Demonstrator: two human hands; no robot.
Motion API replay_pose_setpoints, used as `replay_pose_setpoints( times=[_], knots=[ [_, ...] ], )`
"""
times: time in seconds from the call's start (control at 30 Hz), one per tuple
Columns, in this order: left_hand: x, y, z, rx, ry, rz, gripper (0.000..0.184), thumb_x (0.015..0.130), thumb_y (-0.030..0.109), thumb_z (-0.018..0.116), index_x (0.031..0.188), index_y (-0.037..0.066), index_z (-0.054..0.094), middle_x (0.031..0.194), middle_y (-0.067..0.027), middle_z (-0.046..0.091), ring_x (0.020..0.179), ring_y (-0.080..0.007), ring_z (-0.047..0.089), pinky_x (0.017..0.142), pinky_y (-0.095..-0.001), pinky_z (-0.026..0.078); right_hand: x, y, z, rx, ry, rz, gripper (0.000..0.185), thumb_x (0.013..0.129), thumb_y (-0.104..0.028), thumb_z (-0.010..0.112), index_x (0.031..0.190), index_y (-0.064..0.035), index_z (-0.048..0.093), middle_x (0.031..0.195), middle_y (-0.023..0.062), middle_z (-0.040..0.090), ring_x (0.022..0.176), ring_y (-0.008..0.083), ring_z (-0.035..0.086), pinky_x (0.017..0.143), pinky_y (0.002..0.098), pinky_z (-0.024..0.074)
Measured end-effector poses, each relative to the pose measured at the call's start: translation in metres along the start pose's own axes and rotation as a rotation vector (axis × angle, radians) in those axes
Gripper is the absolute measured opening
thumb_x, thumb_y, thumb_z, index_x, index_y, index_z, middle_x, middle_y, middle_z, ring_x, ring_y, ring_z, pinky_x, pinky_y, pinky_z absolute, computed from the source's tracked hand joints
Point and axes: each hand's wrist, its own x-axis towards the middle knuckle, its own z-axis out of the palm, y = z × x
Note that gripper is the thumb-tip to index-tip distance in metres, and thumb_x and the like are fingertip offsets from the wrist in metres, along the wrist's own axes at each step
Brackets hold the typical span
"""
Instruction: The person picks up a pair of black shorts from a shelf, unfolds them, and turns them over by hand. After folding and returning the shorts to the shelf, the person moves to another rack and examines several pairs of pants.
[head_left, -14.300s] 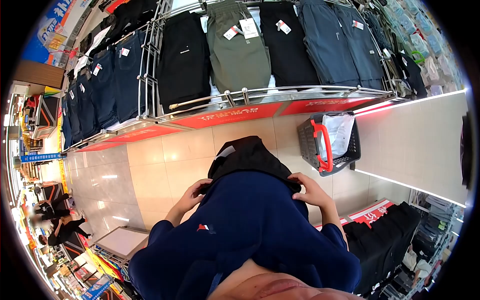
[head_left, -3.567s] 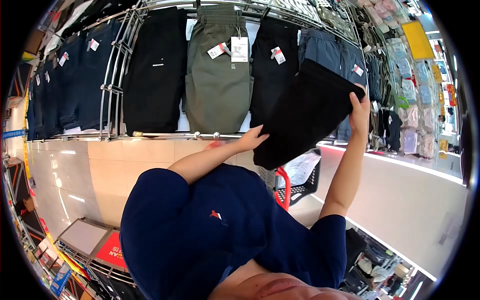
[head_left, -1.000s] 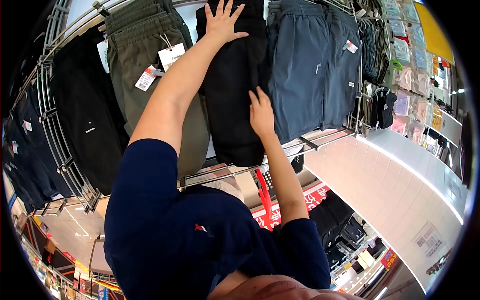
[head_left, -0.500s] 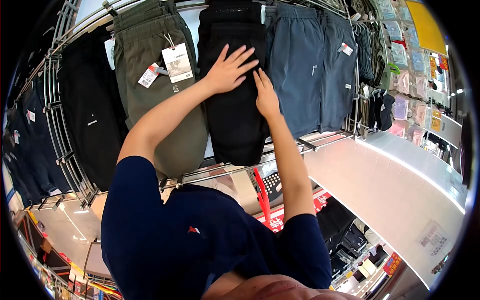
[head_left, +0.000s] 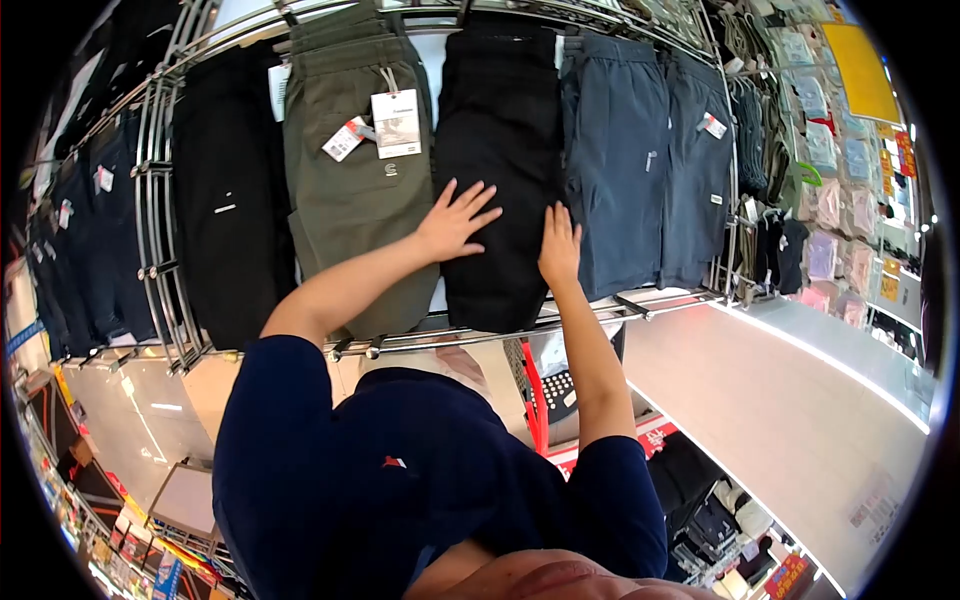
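Note:
A folded pair of black trousers (head_left: 500, 130) lies lengthwise on the metal rack. My left hand (head_left: 455, 222) rests on its lower part, palm down with fingers spread. Along the right edge of the same black pair is my right hand (head_left: 560, 248), fingers stretched out and pointing away from me. Neither hand grips anything. To the left lie olive-green trousers (head_left: 340, 220) with a white hang tag (head_left: 396, 125) and a smaller price tag (head_left: 345, 138). On the right, grey-blue trousers (head_left: 615, 180) lie close beside my right hand.
Chrome rails (head_left: 450, 340) run along the rack's front edge. More black trousers (head_left: 225, 200) lie farther left. A red-handled basket or cart (head_left: 537, 400) stands below the rack. At right are a white counter surface (head_left: 760, 370) and a wall of packaged goods (head_left: 825, 190).
Both hands have slid down the black trousers toward the front edge of the rack. The camera view has shifted a little, and the black pair looks flatter at its upper end.

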Motion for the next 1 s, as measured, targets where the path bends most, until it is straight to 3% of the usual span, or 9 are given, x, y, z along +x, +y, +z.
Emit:
replay_pose_setpoints(
  times=[0.2,0.27,0.4,0.47,0.53,0.6,0.7,0.87,1.0],
  knots=[
    [-0.027,0.031,0.01,-0.003,0.016,-0.053,0.085,0.086,0.05,0.071,0.158,0.026,0.034,0.169,-0.0112,0.018,0.156,-0.0309,0.015,0.121,-0.0627,0.012,-0.041,0.006,0.011,0.031,-0.063,0.049,0.067,0.089,-0.004,0.053,0.154,-0.0002,0.036,0.166,0.0125,0.024,0.154,0.0284,0.024,0.123,0.0548,0.0212],
    [-0.039,0.029,0.02,0.045,-0.144,-0.104,0.085,0.086,0.049,0.071,0.159,0.026,0.033,0.169,-0.0105,0.017,0.156,-0.0306,0.014,0.122,-0.0627,0.011,-0.05,0.01,0.02,-0.014,-0.038,0.027,0.069,0.089,-0.009,0.058,0.153,0.0016,0.035,0.167,0.0129,0.022,0.154,0.0299,0.023,0.122,0.0558,0.0226],
    [-0.04,0.045,0.021,0.003,-0.083,-0.115,0.074,0.09,0.034,0.07,0.156,0.024,0.038,0.167,-0.0114,0.022,0.154,-0.0331,0.019,0.122,-0.0618,0.017,-0.084,-0.018,0.001,0.209,0.067,-0.036,0.062,0.093,-0.017,0.064,0.148,0.0016,0.043,0.161,0.0192,0.033,0.15,0.0343,0.03,0.118,0.0561,0.0301],
    [-0.054,0.067,0.012,-0.046,-0.058,-0.183,0.063,0.09,0.028,0.068,0.149,0.018,0.049,0.164,-0.0165,0.026,0.152,-0.0355,0.025,0.12,-0.062,0.023,-0.109,-0.038,0.013,0.504,0.147,-0.21,0.036,0.094,-0.02,0.063,0.124,0.0014,0.063,0.132,0.0217,0.062,0.122,0.0393,0.059,0.105,0.0487,0.0457],
    [-0.078,0.085,0.015,-0.202,-0.109,-0.29,0.056,0.09,0.027,0.068,0.143,0.013,0.055,0.159,-0.0216,0.035,0.146,-0.0381,0.036,0.119,-0.0562,0.03,-0.143,-0.064,0.004,0.57,0.06,-0.187,0.029,0.098,-0.03,0.058,0.106,-0.0045,0.07,0.107,0.0172,0.071,0.099,0.0345,0.069,0.085,0.0477,0.0546],
    [-0.112,0.095,0.02,-0.446,-0.099,-0.328,0.049,0.09,0.027,0.067,0.136,0.008,0.061,0.149,-0.0254,0.047,0.137,-0.04,0.047,0.116,-0.049,0.038,-0.157,-0.073,-0.005,0.247,-0.082,-0.193,0.034,0.099,-0.034,0.054,0.088,-0.0076,0.072,0.086,0.0132,0.073,0.08,0.0332,0.071,0.073,0.0476,0.0554],
    [-0.166,0.12,-0.011,-0.438,-0.102,-0.432,0.043,0.091,0.026,0.065,0.129,0.005,0.065,0.142,-0.02,0.056,0.132,-0.0344,0.053,0.114,-0.0444,0.04,-0.154,-0.073,0.004,0.251,0.045,-0.205,0.037,0.099,-0.033,0.051,0.082,-0.0088,0.073,0.076,0.014,0.072,0.071,0.0353,0.071,0.069,0.051,0.0548],
    [-0.244,0.163,-0.051,-0.263,-0.204,-0.561,0.039,0.093,0.026,0.064,0.127,0.006,0.065,0.143,-0.0135,0.057,0.134,-0.0275,0.052,0.116,-0.0486,0.037,-0.14,-0.077,0.004,0.284,0.029,-0.173,0.038,0.099,-0.033,0.048,0.086,-0.0085,0.075,0.084,0.0171,0.074,0.078,0.0374,0.072,0.072,0.051,0.0568],
    [-0.275,0.189,-0.046,-0.107,0.1,-0.522,0.038,0.095,0.027,0.062,0.128,0.008,0.063,0.144,-0.0127,0.055,0.137,-0.0279,0.049,0.116,-0.0599,0.031,-0.142,-0.078,-0.002,0.281,-0.045,-0.134,0.039,0.098,-0.03,0.046,0.088,-0.0067,0.075,0.087,0.017,0.075,0.082,0.0365,0.073,0.075,0.0495,0.0567]
  ],
)
